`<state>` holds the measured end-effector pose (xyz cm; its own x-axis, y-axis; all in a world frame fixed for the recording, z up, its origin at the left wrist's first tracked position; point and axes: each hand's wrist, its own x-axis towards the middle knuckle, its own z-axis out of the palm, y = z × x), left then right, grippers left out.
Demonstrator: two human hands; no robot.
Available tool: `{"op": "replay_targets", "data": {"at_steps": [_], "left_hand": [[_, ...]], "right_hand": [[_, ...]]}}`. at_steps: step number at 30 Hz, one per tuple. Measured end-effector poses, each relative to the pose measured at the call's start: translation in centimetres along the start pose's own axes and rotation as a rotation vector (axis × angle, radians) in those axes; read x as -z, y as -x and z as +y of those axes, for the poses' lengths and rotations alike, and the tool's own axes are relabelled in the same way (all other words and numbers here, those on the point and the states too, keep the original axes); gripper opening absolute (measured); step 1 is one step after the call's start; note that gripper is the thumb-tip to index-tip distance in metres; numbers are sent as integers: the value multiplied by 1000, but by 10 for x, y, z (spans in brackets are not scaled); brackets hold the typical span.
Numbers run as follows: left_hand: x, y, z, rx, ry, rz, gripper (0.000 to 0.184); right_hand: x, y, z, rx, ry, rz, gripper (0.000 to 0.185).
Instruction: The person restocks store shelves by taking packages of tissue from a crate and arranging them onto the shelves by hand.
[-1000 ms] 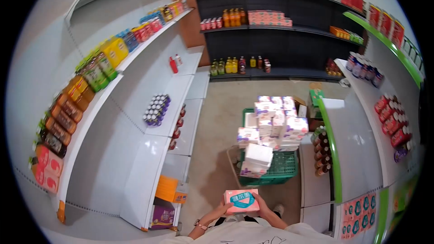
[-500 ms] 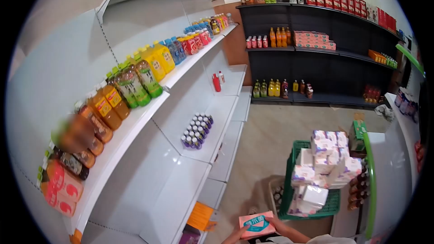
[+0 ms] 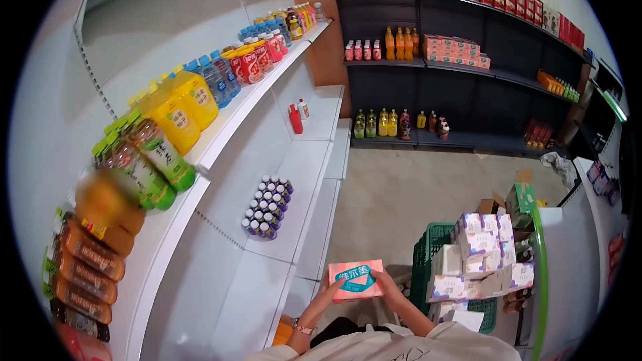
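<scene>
Pink pack, one. Turquoise label with pale lettering, facing up. Location: in front of the person's shirt, held between the white shelf on the left and the green basket on the right, apart from both.

Left hand, bracelet at wrist: closed on the pack's left end, thumb over the top face. Right hand: closed on the opposite end, thumb likewise on top. Fingers beneath: hidden, their spread cannot be told.

Handling, by judgement: an even two-ended grip suits a pack of this shape. Light thumb pressure should be enough; a hard squeeze could dent the face. Best carried level, label unobstructed.

Nearby, to be given room: white packs, stacked high in the basket, likely easy to topple if knocked; small bottles with white caps, grouped closely on the shelf, likely to tip if brushed by a sleeve.
</scene>
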<state>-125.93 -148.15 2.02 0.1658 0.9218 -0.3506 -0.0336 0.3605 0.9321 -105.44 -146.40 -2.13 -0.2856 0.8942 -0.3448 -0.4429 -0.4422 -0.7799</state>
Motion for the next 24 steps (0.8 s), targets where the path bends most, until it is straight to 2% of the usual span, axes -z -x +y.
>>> {"op": "replay_targets", "data": {"at_steps": [1, 4, 7, 8, 9, 10, 11, 13, 16, 18, 20, 22, 24], "left_hand": [[-2, -11, 0, -42, 43, -11, 62], [0, -53, -42, 57, 215, -73, 62], [1, -86, -80, 273, 354, -177, 64], [-1, -91, -66, 378, 323, -228, 67], [-2, -103, -57, 393, 331, -276, 60], [-3, -113, -46, 407, 339, -324, 54], [-4, -122, -15, 547, 237, -276, 57], [15, -159, 11, 365, 111, -375, 57], [30, -249, 46, 313, 41, -404, 58], [39, -312, 84, 285, -5, -378, 59], [44, -374, 119, 171, -66, -362, 60], [55, -435, 135, -192, -192, -379, 62], [59, -477, 176, -228, -172, -441, 62]], "right_hand": [[6, -9, -2, 10, 25, 19, 47], [13, -23, -17, 38, 46, 72, 48], [42, -38, 0, -136, -12, 150, 46], [55, -47, 11, -222, -32, 177, 46], [65, -56, 17, -209, -13, 165, 45], [61, -63, 10, -308, -118, 218, 45], [67, -79, 11, -300, -91, 247, 45], [66, -116, -1, -272, -127, 259, 45], [55, -187, -64, -171, -280, 172, 49], [43, -232, -115, -110, -120, 298, 52], [43, -292, -150, 208, 45, 332, 54], [34, -331, -194, 283, 94, 300, 57], [27, -359, -220, 284, 102, 313, 57]]}}
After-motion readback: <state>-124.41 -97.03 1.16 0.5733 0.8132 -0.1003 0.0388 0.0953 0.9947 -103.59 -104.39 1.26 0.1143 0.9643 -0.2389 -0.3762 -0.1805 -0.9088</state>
